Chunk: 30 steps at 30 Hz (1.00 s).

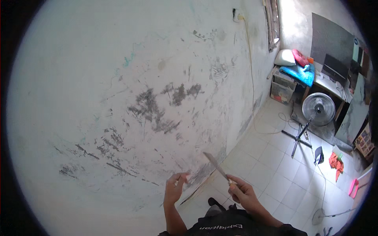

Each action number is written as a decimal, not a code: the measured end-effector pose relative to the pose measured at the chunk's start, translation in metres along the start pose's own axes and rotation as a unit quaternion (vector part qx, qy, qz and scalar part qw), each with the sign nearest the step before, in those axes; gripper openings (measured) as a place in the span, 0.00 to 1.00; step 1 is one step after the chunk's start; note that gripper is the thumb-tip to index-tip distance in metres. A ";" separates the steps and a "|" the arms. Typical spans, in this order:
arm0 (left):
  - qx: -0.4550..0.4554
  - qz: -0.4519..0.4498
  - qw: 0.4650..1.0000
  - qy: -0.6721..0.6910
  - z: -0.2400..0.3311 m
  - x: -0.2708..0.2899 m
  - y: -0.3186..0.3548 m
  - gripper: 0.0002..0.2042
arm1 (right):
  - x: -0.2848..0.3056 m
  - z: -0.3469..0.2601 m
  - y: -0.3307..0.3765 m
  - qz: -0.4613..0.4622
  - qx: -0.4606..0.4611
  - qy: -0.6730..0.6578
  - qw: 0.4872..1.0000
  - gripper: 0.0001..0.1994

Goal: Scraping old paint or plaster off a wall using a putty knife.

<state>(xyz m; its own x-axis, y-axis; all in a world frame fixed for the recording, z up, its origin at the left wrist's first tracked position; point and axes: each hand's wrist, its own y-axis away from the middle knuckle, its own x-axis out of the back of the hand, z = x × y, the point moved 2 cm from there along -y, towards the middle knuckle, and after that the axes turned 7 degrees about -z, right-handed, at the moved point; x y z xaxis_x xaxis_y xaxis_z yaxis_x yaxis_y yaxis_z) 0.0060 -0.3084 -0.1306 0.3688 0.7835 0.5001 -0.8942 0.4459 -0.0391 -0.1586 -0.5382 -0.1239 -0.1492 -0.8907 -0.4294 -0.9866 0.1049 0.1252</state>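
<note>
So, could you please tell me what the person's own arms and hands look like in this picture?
Both forearms are bare, with no sleeves reaching them. The left hand and the right hand wear no gloves, and no rings, watch or bracelets can be made out. At the lower edge a black garment with white printed lettering shows.

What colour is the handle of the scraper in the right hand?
Light wooden tan, mostly hidden in the right hand; the scraper shows in the head view.

Passage ahead and to the left is blocked by the scuffed wall (130, 102). Open tiled floor (275, 169) is found rightward, bounded by a standing fan (317, 110) and trailing cables (321, 173).
</note>
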 end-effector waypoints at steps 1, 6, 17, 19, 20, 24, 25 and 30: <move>0.066 -0.025 0.997 0.021 -0.003 0.000 -0.003 0.13 | -0.003 0.002 -0.007 -0.011 -0.023 -0.011 1.000 0.24; -0.056 0.084 0.979 -0.175 0.004 0.043 -0.043 0.07 | -0.021 -0.013 -0.055 0.002 0.077 0.049 0.996 0.25; -0.289 0.532 0.731 -0.315 0.087 0.184 -0.055 0.13 | -0.044 -0.047 -0.166 0.114 0.354 0.305 0.877 0.31; -0.305 0.527 0.756 -0.240 0.105 0.178 -0.055 0.20 | -0.044 -0.053 -0.183 0.112 0.368 0.336 0.860 0.30; -0.399 0.427 0.799 -0.144 0.114 0.173 -0.055 0.27 | -0.044 -0.059 -0.193 0.104 0.392 0.368 0.837 0.29; -0.545 0.196 0.812 0.074 0.146 0.132 -0.064 0.41 | -0.045 -0.084 -0.232 0.022 0.410 0.363 0.836 0.26; -0.536 0.148 0.822 0.118 0.154 0.119 -0.066 0.41 | -0.044 -0.092 -0.242 0.006 0.427 0.395 0.814 0.25; -0.526 0.116 0.830 0.145 0.194 0.051 -0.085 0.37 | -0.020 -0.120 -0.273 -0.070 0.386 0.342 0.854 0.25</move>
<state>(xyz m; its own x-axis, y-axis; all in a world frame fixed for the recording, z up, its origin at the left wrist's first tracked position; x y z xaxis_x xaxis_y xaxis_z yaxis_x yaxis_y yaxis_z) 0.0511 -0.3904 0.0663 0.4002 0.9041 0.1497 -0.2902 0.2800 -0.9151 0.1214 -0.6020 -0.0417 -0.2142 -0.9402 0.2648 -0.7803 0.0016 -0.6254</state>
